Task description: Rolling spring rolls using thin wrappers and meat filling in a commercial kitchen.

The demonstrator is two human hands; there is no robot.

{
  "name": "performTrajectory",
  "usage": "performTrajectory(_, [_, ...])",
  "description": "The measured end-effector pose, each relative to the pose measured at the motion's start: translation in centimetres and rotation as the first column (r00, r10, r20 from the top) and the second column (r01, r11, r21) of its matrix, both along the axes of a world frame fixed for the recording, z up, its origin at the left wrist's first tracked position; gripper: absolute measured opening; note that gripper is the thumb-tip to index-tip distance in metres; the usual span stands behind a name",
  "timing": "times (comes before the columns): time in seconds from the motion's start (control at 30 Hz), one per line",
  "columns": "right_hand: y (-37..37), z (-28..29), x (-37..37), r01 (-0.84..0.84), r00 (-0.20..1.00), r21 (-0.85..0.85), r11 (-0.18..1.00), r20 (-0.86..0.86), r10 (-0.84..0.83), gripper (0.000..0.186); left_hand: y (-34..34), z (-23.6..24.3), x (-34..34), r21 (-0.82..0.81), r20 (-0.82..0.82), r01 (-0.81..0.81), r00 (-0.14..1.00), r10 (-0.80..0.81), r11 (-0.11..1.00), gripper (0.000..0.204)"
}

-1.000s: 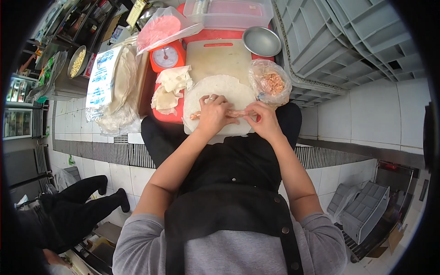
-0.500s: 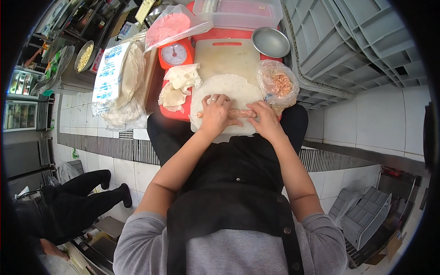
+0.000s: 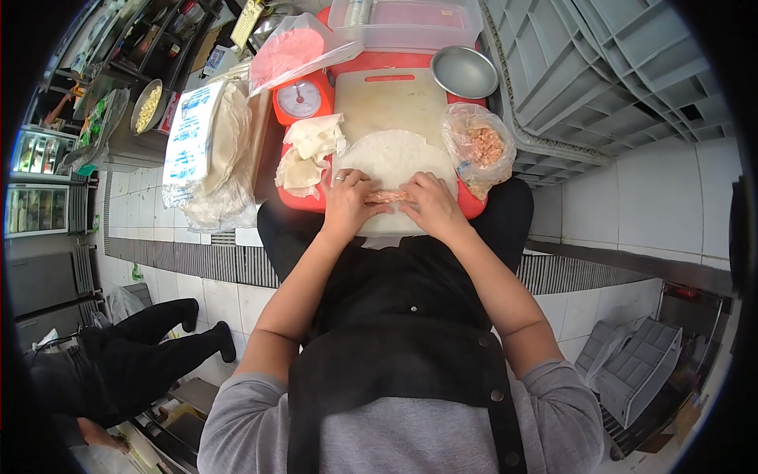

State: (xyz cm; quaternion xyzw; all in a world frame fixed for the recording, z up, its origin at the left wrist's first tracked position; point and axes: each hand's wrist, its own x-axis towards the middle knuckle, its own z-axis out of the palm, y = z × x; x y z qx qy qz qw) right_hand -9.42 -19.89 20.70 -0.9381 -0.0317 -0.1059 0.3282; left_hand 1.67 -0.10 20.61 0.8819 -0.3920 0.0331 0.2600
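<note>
A thin round pastry wrapper (image 3: 395, 158) lies on the near part of the white cutting board (image 3: 379, 107). Across its near side runs a log of pinkish minced meat (image 3: 387, 197). My left hand (image 3: 350, 207) closes over the log's left end, a ring on one finger. Its right end is in the curled fingers of my right hand (image 3: 433, 207). Only the middle of the log shows between my fingertips; its ends are hidden. To the right of the board sits a clear plastic bag of minced meat (image 3: 483, 146).
Left of the board are crumpled wrapper pieces (image 3: 308, 154), an orange kitchen scale (image 3: 300, 100) under a pink-filled bag (image 3: 292, 47), and a wrapper stack (image 3: 221, 142). A metal bowl (image 3: 464, 72) and plastic tub (image 3: 418, 28) stand beyond. Grey crates (image 3: 600, 71) rise at right.
Both hands have slid along the log, the left one leftward and the right one leftward too, covering its ends. My left fingers have curled in, and less of the log shows.
</note>
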Motion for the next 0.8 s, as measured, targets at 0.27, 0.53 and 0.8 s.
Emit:
performTrajectory(0.27, [0.2, 0.0, 1.3, -0.065, 0.994, 0.150, 0.987, 0.099, 0.050, 0.027, 0.1, 0.4, -0.7, -0.127, 0.081, -0.057, 0.994, 0.068, 0.990, 0.037])
performTrajectory(0.53, [1.2, -0.1, 3.2, -0.113, 0.991, 0.074, 0.991, -0.059, 0.117, 0.031, 1.9, -0.2, 0.8, -0.115, -0.046, 0.059, 0.997, -0.065, 0.992, 0.042])
performTrajectory(0.8, [3.5, -0.3, 5.4, -0.113, 0.994, 0.036, 0.993, 0.006, 0.113, 0.023, 4.0, -0.9, 1.9, -0.086, 0.022, 0.097, 0.995, -0.096, 0.992, 0.049])
